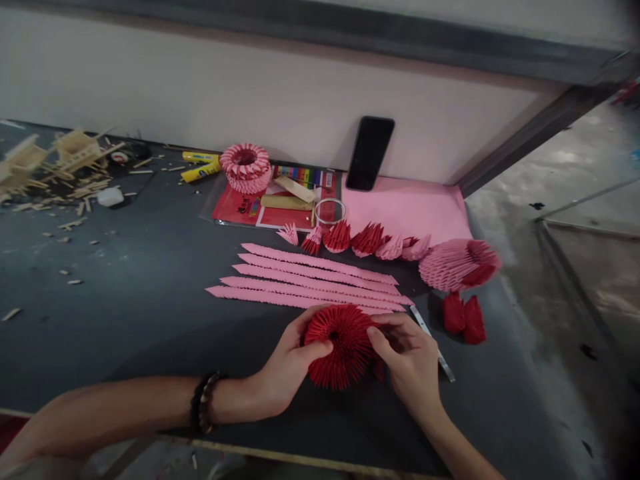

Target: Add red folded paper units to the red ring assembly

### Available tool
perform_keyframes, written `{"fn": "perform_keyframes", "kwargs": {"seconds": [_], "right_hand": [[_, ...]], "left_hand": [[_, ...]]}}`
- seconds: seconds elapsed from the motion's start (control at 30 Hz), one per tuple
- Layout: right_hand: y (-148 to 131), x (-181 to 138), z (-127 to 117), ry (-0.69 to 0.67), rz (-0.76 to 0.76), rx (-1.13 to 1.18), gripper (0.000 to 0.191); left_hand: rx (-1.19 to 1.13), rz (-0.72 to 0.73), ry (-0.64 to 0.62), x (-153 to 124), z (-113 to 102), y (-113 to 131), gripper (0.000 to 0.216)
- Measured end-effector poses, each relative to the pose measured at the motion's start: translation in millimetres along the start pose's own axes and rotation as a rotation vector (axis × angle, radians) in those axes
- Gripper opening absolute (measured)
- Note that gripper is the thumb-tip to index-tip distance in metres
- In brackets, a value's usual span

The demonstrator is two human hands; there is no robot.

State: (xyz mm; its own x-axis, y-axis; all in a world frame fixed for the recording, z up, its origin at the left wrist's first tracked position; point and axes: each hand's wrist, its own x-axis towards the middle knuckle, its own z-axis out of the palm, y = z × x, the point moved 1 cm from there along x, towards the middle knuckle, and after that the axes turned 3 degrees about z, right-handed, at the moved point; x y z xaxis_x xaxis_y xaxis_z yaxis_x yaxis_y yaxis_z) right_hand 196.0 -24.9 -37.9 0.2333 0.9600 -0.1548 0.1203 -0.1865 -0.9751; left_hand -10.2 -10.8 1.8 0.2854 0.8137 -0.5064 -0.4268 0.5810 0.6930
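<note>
Between my hands is a round red folded-paper piece (345,360) with pleats fanning out from a small dark hole. My left hand (287,357) grips its left side, thumb lying on the front near the hole. At the right edge, the thumb and fingers of my right hand (407,353) pinch the rim; the fingertips are partly hidden. Just beyond lie several long pink folded-paper strips (320,273), side by side. A silver metal strip, perhaps a ruler (445,363), lies partly behind my right hand. Two red paper bundles (463,319) rest to the right.
Small red and pink paper clusters (337,237) form a row behind the strips, ending near a larger pink paper piece (453,265). A phone (370,153) leans on the back panel. Yellow glue tubes (201,171) and wooden models with scraps (75,153) are at left.
</note>
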Motion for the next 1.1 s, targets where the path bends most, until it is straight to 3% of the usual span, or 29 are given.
{"fn": "perform_keyframes", "kwargs": {"seconds": [0.17,0.5,0.7,1.1], "right_hand": [[-1,1,-1,-0.018,0.027,-0.005,0.017],[6,6,-2,0.021,-0.010,0.176,0.019],[2,5,-3,-0.050,0.031,0.053,0.018],[-5,1,-2,-0.004,-0.082,-0.117,0.017]], "left_hand": [[0.044,-0.010,-0.020,-3,6,10,0.041],[-0.157,-0.097,0.035,1,6,7,0.052],[-0.149,-0.111,0.021,-1,11,10,0.047],[-0.133,-0.099,-0.015,-2,10,9,0.043]]}}
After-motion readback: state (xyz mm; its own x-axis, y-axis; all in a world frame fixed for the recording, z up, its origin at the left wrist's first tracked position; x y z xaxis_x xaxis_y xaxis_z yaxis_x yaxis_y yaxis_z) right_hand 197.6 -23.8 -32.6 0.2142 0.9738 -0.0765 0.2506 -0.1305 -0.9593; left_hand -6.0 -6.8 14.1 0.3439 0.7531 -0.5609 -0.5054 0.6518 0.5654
